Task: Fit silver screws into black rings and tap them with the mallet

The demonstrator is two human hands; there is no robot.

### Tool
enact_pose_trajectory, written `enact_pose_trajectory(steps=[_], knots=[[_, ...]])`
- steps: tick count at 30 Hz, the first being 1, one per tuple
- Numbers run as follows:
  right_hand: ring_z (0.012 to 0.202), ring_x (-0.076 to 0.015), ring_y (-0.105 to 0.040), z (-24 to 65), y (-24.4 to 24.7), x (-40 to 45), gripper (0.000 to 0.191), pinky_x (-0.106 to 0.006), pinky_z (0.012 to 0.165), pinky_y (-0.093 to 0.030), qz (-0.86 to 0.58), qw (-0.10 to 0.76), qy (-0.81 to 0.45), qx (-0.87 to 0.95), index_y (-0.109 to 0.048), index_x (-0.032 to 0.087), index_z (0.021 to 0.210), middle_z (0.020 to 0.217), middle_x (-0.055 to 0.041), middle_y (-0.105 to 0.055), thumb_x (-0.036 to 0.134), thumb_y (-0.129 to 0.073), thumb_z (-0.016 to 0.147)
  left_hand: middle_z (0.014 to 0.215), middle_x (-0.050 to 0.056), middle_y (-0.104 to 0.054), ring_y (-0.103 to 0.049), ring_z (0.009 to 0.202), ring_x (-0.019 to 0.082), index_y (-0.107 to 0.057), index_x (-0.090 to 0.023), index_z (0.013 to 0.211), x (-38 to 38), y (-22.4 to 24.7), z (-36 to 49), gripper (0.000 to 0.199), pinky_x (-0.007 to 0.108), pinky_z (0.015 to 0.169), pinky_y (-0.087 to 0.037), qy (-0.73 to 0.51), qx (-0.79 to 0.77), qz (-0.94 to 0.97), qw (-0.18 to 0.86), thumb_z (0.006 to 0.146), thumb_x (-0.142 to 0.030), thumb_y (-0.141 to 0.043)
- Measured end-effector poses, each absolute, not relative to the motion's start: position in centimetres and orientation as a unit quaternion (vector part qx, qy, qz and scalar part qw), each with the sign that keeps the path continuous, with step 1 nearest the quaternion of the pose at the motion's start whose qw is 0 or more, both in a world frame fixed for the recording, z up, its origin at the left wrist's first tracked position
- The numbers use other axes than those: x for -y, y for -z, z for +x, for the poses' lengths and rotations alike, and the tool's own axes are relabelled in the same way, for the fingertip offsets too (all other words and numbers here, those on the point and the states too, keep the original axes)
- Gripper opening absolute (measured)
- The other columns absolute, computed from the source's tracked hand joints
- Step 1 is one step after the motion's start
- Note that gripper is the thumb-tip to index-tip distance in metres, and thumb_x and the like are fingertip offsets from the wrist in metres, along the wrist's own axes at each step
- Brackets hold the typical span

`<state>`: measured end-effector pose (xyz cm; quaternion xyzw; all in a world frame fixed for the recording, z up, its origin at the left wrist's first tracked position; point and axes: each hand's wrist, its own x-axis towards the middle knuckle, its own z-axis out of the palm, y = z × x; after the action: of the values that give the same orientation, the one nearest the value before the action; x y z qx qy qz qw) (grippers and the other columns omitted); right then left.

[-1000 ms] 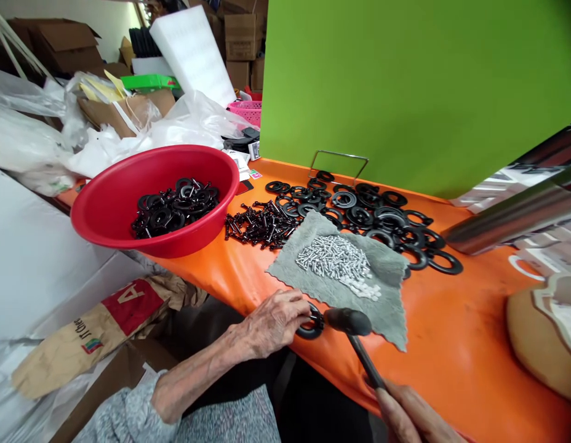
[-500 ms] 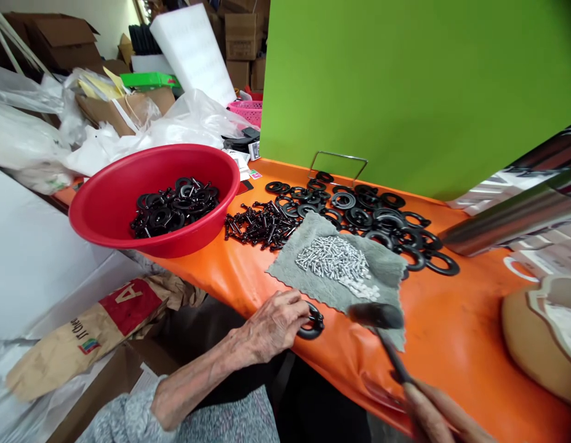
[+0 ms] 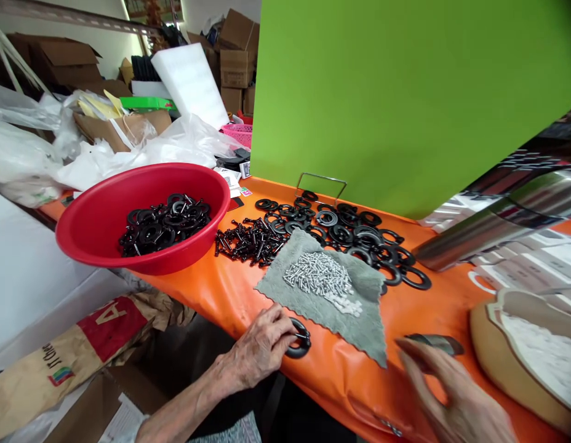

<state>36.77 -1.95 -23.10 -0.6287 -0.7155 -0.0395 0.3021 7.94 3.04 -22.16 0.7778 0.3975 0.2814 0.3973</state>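
My left hand (image 3: 262,344) rests at the table's near edge, its fingers closed on a black plastic ring (image 3: 305,346) that has a bar across it. Over the right of the table is my right hand (image 3: 451,387), blurred, with thumb and fingers apart and nothing seen between them. Just beyond its fingertips lies the dark head of a hammer (image 3: 445,344); the handle is hidden. A grey-green cloth (image 3: 366,332) bears a heap of small silvery pins (image 3: 317,274) and some white bits (image 3: 345,304). Behind it lie black rings (image 3: 341,234) and black rods (image 3: 251,240).
A red basin (image 3: 91,215) with black ring pieces stands at the left. On the right are a tan tub (image 3: 493,357) of white powder and a shiny metal cylinder (image 3: 465,240). A green panel (image 3: 405,92) closes off the back of the orange table (image 3: 331,369).
My right hand has let go of the hammer, which now lies on the table farther right. My left hand stays on the black ring. The whole view has shifted slightly.
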Motion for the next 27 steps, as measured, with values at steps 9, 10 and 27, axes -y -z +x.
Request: enact_pose_trajectory(steps=[9, 10, 27], knots=[[0.073, -0.0233, -0.053, 30.6, 24.6, -5.6, 0.015, -0.037, 0.066, -0.045, -0.601, 0.256, 0.037, 0.756, -0.060, 0.022, 0.084, 0.077, -0.0053, -0.058, 0.026, -0.045, 0.086, 0.090, 0.003, -0.053, -0.054, 0.088, 0.016, -0.062, -0.017, 0.089, -3.0, 23.2, 8.1, 0.014, 0.028, 0.083, -0.047, -0.302, -0.399, 0.770, 0.396, 0.089, -0.008, -0.052], [0.073, -0.0234, -0.051, 30.6, 24.8, -5.8, 0.014, -0.037, 0.065, -0.044, -0.603, 0.253, 0.041, 0.755, -0.059, 0.022, 0.082, 0.076, -0.0054, -0.057, 0.026, -0.045, 0.086, 0.090, 0.003, -0.053, -0.054, 0.088, 0.016, -0.062, -0.018, 0.089, -3.0, 23.3, 8.1, 0.014, 0.028, 0.083, -0.047, -0.303, -0.399, 0.770, 0.396, 0.089, -0.008, -0.052], [0.063, -0.0162, -0.057, 29.0, 21.7, -3.0, 0.018, -0.029, 0.060, -0.045, -0.582, 0.295, -0.112, 0.750, -0.054, 0.022, 0.074, 0.069, -0.0002, -0.058, 0.033, -0.048, 0.088, 0.074, 0.001, -0.056, -0.051, 0.067, 0.013, -0.060, -0.013, 0.079, -2.1, 20.0, 7.0, 0.014, 0.025, 0.064, -0.042, -0.333, -0.460, 0.573, 0.591, 0.084, -0.025, -0.055]])
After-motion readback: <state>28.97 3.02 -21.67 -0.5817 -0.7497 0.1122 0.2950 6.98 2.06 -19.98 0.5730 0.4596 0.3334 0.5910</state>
